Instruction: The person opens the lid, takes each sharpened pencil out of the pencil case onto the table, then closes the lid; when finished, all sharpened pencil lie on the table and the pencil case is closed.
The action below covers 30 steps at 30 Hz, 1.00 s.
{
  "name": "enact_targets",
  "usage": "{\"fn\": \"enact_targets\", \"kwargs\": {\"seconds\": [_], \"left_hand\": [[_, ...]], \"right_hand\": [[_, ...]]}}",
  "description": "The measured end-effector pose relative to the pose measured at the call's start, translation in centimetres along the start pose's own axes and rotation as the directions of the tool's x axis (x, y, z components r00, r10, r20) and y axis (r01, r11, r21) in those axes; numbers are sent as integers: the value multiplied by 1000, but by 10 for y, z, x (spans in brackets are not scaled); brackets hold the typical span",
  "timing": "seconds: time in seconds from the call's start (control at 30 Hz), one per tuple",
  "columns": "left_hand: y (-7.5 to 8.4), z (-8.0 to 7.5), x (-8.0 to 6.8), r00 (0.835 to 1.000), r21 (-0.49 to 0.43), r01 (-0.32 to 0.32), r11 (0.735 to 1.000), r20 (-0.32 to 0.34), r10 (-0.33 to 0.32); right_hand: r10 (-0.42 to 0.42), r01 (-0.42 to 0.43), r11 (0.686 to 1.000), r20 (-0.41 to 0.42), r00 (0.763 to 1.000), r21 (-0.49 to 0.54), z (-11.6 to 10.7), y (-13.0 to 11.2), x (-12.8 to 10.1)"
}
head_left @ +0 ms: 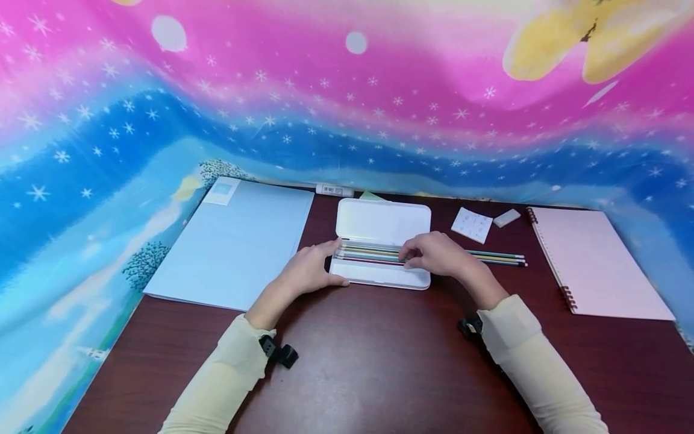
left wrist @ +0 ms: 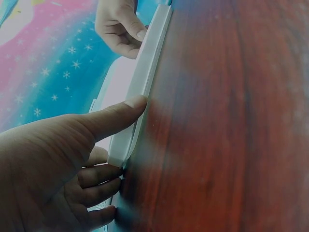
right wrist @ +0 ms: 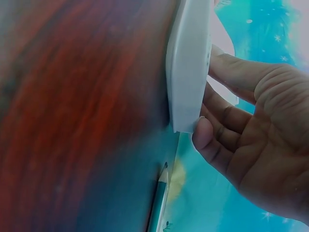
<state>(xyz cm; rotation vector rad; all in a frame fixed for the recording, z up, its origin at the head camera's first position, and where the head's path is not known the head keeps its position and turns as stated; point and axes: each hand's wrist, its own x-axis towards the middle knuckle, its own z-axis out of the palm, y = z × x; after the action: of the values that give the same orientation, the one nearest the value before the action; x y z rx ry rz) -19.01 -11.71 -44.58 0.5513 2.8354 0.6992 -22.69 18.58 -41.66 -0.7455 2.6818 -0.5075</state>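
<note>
An open white pencil case (head_left: 384, 276) lies with its lid (head_left: 384, 222) tipped back, several pencils (head_left: 368, 253) lengthwise inside. My left hand (head_left: 309, 268) grips the case's left end, thumb on the front wall and fingers around the end, as the left wrist view also shows. Over the right half of the case, my right hand (head_left: 436, 253) reaches in with curled fingers and thumb at a pencil; its fingertips are partly hidden by the case wall (right wrist: 188, 72) in the right wrist view. Beyond that hand, more pencils (head_left: 499, 258) lie on the table.
A large pale blue folder (head_left: 244, 241) lies left, a pink spiral notebook (head_left: 602, 259) right. Behind the case are a white tube (head_left: 334, 190) and a green piece (head_left: 373, 196). A white patterned square (head_left: 472, 225) and a white eraser (head_left: 506, 217) sit back right. A printed cloth (head_left: 325, 108) hangs behind.
</note>
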Motion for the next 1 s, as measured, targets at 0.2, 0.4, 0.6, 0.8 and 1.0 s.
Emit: {"fn": "enact_targets", "kwargs": {"seconds": [0.2,0.4,0.6,0.8,1.0], "left_hand": [[0,-1,0,1000,5,3,1000,6,-3],[0,0,1,1000,4,14,1000,8,-14],[0,3,0,1000,-7,23,1000,6,-23],[-1,2,1,1000,-2,20,1000,9,-20],[-1,1,0,1000,3,7,1000,1,-7]], "right_hand": [[-13,13,1000,31,999,14,-3,-3,-1],[-54,53,998,5,999,31,0,3,-2],[-53,56,998,-71,996,43,-1,9,-6],[-37,52,995,-157,987,90,-7,22,-14],[-12,31,996,-222,975,83,-15,41,-28]]}}
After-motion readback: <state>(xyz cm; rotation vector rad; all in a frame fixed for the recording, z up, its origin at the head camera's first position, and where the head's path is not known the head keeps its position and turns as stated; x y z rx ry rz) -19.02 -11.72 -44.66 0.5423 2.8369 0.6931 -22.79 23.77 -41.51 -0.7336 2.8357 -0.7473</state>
